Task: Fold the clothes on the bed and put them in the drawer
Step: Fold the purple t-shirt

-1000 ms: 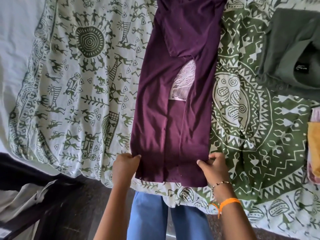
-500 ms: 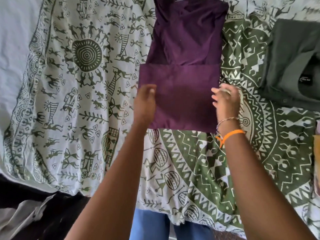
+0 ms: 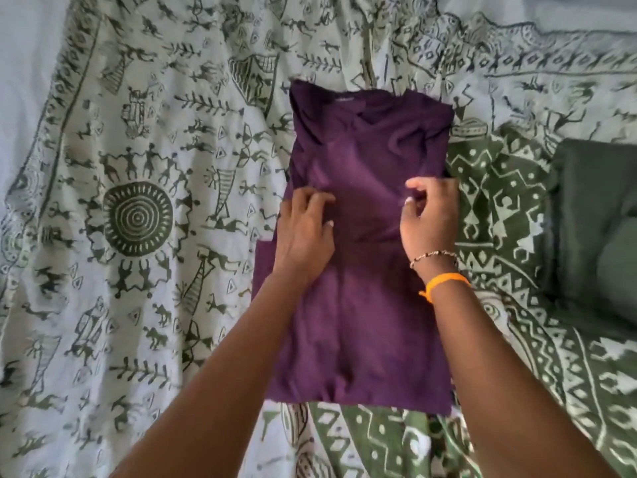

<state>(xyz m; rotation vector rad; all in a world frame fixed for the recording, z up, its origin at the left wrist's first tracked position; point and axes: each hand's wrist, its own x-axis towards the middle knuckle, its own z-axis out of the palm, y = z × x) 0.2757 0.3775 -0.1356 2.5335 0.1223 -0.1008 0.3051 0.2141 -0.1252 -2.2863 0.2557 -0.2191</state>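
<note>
Folding the purple shirt (image 3: 362,270) on the bed (image 3: 138,236), the left hand (image 3: 305,232) rests on the cloth, fingers loosely spread, while the right hand (image 3: 431,215) pinches the folded edge. Judging by this, the next move is another fold, needing both hands gripping the near hem.

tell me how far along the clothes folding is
Done: the purple shirt lies on the bedsheet as a narrow folded panel. In hand: left hand and right hand rest at its mid fold. Left: final fold, the grey garment, and the drawer, which is not in view.
</note>
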